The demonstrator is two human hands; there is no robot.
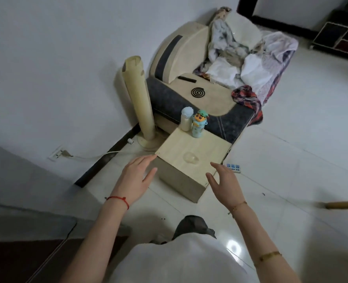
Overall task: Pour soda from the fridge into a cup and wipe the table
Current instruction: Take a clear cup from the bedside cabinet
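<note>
Small pale wooden box table (177, 152) on glossy white tile floor (291, 160), beside armchair. Clear plastic cup (191, 157) on it. Left hand (135, 176), right hand (226, 180): fingers spread, holding nothing.

The room is rather dim and the light is soft and bluish. A round white glare (233, 246) sits on the glossy floor (291, 160). Shadows are weak. The wide lens bends the edges, and details look slightly soft.
</note>
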